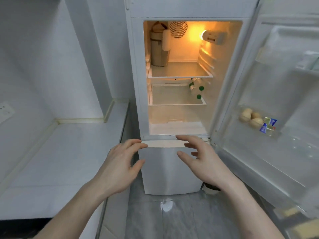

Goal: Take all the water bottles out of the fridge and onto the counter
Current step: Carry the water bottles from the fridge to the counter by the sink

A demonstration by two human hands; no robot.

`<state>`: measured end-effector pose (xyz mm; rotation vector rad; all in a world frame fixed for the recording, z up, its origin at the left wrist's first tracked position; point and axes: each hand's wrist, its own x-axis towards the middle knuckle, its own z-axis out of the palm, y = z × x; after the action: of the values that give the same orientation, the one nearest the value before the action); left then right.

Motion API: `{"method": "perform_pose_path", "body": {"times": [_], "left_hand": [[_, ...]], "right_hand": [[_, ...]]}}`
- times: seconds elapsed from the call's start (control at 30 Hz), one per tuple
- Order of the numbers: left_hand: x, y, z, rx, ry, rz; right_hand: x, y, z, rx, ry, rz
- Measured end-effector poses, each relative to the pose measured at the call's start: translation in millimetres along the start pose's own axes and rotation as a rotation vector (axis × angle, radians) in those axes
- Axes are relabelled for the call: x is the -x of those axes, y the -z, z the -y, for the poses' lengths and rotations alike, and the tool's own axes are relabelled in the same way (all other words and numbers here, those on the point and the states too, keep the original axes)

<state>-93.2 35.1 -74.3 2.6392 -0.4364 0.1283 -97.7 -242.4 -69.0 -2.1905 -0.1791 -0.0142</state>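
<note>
The fridge (170, 171) is showing smooth white enamel; the floor tiles (165, 219) are gleaming glossy grey; the bench (57, 163) is looking matt.

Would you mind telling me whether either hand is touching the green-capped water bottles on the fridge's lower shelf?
Apart. The head view shows the left hand and right hand open below the compartment, well short of the water bottles.
</note>
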Motion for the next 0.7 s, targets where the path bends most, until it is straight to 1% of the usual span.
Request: {"method": "perform_pose_path", "body": {"times": [0.17, 0.27, 0.4, 0.7], "left_hand": [[-59, -20, -6, 0.041, -0.077, 0.071], [-94, -35, -9, 0.051, -0.091, 0.099], [-140, -53, -14, 0.064, -0.101, 0.087], [-244, -80, -26, 0.085, -0.034, 0.108]], "right_hand": [[-26, 24, -25, 0.013, -0.060, -0.093], [-49, 38, -41, 0.009, -0.077, -0.120], [-89, 58, -59, -0.002, -0.075, -0.120], [-177, 107, -98, 0.024, -0.053, -0.062]]}}
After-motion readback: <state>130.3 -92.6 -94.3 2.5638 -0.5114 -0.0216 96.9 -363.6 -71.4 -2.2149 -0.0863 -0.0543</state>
